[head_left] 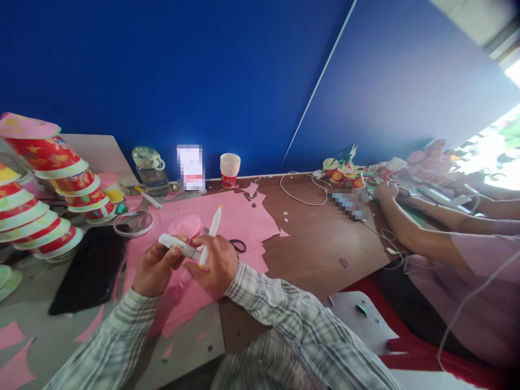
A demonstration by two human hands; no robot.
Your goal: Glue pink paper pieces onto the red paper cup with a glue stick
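My left hand [155, 266] is closed around a white tube [174, 244] with faint grey print, lying almost level. A white marker [213, 227] with a yellow-orange tip points upward in my right hand [218, 264], whose fingers meet the near end of the tube. Both hands are over a large sheet of pink paper [227, 211]. Beside my right wrist shows a black loop [238, 246], perhaps a scissors handle. A second white marker [149, 199] lies at the sheet's far left edge. Whether a cap is between my fingers is hidden.
Curved stacks of red paper cups [87, 187] stand at left, near a black flat slab [89, 268] and a white ring [133, 223]. Behind are a water bottle [150, 170], a lit screen [190, 168] and a cup [229, 170]. A co-worker's arm [410, 233] is at right.
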